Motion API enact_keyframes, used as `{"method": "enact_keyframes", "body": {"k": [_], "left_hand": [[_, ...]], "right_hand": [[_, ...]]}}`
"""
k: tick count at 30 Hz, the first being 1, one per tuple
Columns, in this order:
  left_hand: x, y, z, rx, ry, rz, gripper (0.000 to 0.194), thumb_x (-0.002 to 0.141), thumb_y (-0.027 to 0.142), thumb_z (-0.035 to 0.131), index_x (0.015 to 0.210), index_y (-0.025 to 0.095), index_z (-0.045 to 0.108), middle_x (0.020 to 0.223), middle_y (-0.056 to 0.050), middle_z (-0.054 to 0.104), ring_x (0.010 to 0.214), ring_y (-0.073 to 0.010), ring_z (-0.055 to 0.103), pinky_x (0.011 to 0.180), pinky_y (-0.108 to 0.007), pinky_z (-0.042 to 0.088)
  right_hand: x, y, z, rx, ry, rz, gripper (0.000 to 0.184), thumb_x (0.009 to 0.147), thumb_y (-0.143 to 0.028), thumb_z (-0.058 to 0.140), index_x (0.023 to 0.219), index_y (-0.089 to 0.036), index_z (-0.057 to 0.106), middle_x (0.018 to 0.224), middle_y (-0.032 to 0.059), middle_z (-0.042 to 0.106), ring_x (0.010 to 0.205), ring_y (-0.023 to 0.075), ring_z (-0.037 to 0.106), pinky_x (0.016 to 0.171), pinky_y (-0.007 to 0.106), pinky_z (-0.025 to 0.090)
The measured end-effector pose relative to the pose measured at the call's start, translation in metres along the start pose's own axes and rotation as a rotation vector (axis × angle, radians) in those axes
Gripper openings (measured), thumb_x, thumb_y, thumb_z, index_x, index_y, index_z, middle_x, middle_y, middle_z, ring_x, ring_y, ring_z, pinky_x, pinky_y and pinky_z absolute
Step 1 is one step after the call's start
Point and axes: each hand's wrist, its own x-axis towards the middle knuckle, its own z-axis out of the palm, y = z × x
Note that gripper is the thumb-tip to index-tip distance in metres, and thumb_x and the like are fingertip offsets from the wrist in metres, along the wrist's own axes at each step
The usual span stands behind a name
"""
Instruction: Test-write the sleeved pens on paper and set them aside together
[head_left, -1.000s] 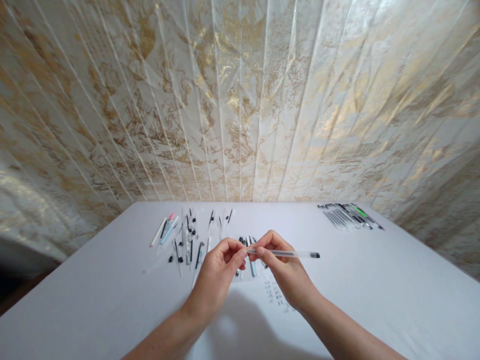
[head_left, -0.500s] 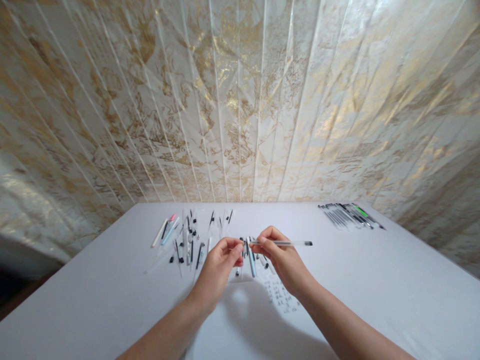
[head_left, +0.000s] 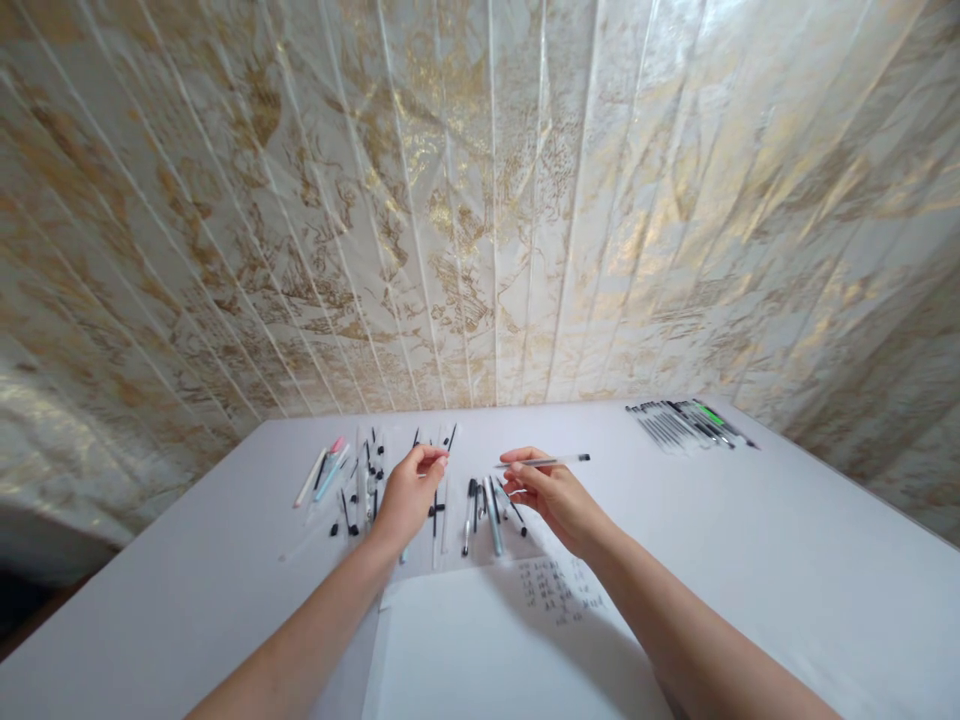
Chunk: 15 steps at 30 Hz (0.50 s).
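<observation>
My right hand (head_left: 546,492) pinches a clear pen barrel (head_left: 551,461) with a dark tip, held level above the table and pointing right. My left hand (head_left: 407,492) reaches out over the scattered pen parts (head_left: 375,480), its thumb and fingertips pinched together near a thin clear tube; what is between them I cannot make out. More pens and refills (head_left: 484,505) lie between the two hands on the white table (head_left: 750,560).
A white sheet of paper (head_left: 480,650) with small writing lies near the front under my arms. A row of finished pens (head_left: 686,422) sits at the far right. Pink, white and blue pens (head_left: 324,470) lie at the far left. A gold-patterned wall stands behind.
My hands have parted: the left moved forward and left over the loose parts, and the right moved forward with the clear pen barrel. The camera tilted down slightly, showing more of the paper.
</observation>
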Motion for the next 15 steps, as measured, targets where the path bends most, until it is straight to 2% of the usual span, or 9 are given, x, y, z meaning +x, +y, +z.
{"method": "enact_keyframes", "body": {"k": [3, 6, 9, 15], "left_hand": [[0.029, -0.006, 0.0, 0.212, 0.006, 0.054, 0.012, 0.088, 0.022, 0.055, 0.09, 0.015, 0.064, 0.096, -0.006, 0.066, 0.091, -0.0194, 0.062, 0.089, -0.038, 0.049], [0.058, -0.009, 0.007, 0.401, -0.034, 0.079, 0.022, 0.09, 0.029, 0.058, 0.107, 0.016, 0.062, 0.112, -0.007, 0.064, 0.097, -0.021, 0.062, 0.084, -0.043, 0.052], [0.081, -0.01, 0.023, 0.556, -0.085, 0.083, 0.03, 0.091, 0.031, 0.057, 0.118, 0.018, 0.058, 0.121, -0.009, 0.06, 0.1, -0.0222, 0.062, 0.084, -0.043, 0.053], [0.109, -0.006, 0.055, 0.77, -0.12, 0.031, 0.031, 0.091, 0.031, 0.058, 0.119, 0.019, 0.057, 0.123, -0.009, 0.059, 0.102, -0.0228, 0.061, 0.085, -0.043, 0.053]], "right_hand": [[0.003, -0.003, -0.005, -0.025, 0.027, -0.015, 0.032, 0.075, -0.043, 0.072, 0.094, -0.019, 0.068, 0.085, 0.0021, 0.064, 0.072, 0.0116, 0.059, 0.068, 0.025, 0.045], [0.005, -0.005, -0.01, -0.054, 0.05, -0.037, 0.033, 0.076, -0.046, 0.069, 0.094, -0.018, 0.068, 0.087, 0.0026, 0.064, 0.071, 0.0114, 0.059, 0.07, 0.027, 0.045], [0.006, -0.006, -0.012, -0.093, 0.06, -0.041, 0.034, 0.076, -0.047, 0.069, 0.094, -0.018, 0.068, 0.086, 0.0029, 0.064, 0.069, 0.0113, 0.058, 0.071, 0.028, 0.045], [0.006, -0.009, -0.014, -0.143, 0.057, -0.059, 0.034, 0.076, -0.047, 0.068, 0.093, -0.017, 0.067, 0.085, 0.0029, 0.063, 0.068, 0.0111, 0.057, 0.07, 0.028, 0.045]]}}
